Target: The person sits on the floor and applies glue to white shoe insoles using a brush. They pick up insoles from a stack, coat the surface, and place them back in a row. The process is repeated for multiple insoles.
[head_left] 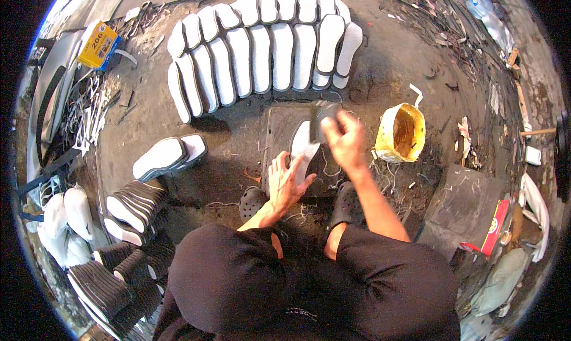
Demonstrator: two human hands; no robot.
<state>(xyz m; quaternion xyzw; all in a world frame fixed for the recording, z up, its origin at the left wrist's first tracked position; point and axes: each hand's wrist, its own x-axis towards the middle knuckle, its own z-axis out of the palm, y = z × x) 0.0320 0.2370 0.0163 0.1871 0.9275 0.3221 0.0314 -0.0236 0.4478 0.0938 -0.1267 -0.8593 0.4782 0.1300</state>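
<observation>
On a dark board [276,121] between my feet lies a white-topped shoe sole [304,140]. My left hand [285,183] rests on its near part with the fingers spread, pressing it flat. Above the sole's far end, my right hand [345,136] is closed on a dark grey, flat piece [323,116]. That piece is smeared by motion, so its kind and whether it touches the sole cannot be made out.
White-topped soles [262,61] lie in two curved rows ahead. A yellow glue pot [401,133] stands at right. Stacked soles [137,204] fill the left, near white bags [68,216]. A yellow box [99,45] sits far left; a red box [492,228] lies at right.
</observation>
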